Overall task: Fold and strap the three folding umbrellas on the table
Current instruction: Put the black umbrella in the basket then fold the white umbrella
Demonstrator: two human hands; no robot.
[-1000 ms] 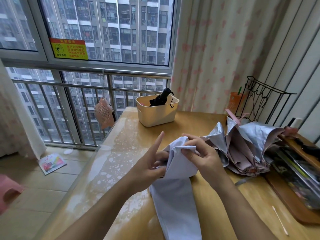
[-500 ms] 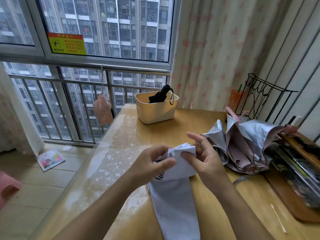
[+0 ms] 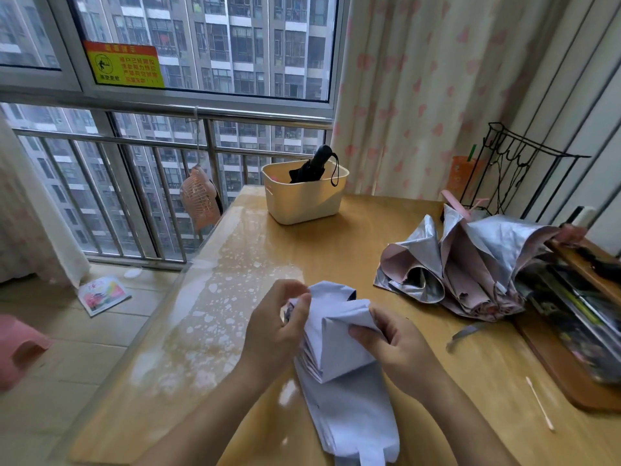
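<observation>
A pale lavender folding umbrella (image 3: 339,351) lies along the wooden table (image 3: 336,243), its canopy gathered in flat pleats. My left hand (image 3: 275,327) pinches the far left edge of the fabric between thumb and fingers. My right hand (image 3: 396,348) grips a fold on the right side. A pink-and-silver umbrella (image 3: 470,260) lies loose and unfolded at the right of the table. A black umbrella (image 3: 311,168) with a wrist loop stands rolled in a cream bin (image 3: 302,200) at the far edge.
A wooden tray (image 3: 571,358) with dark items sits at the right edge, a black wire rack (image 3: 514,166) behind it. A cotton swab (image 3: 539,403) lies near the tray. A window railing (image 3: 161,142) and a curtain (image 3: 420,95) stand behind the table.
My left hand's raised finger came down and closed on the fabric. Both hands have drawn the pleats tighter and moved slightly nearer to me.
</observation>
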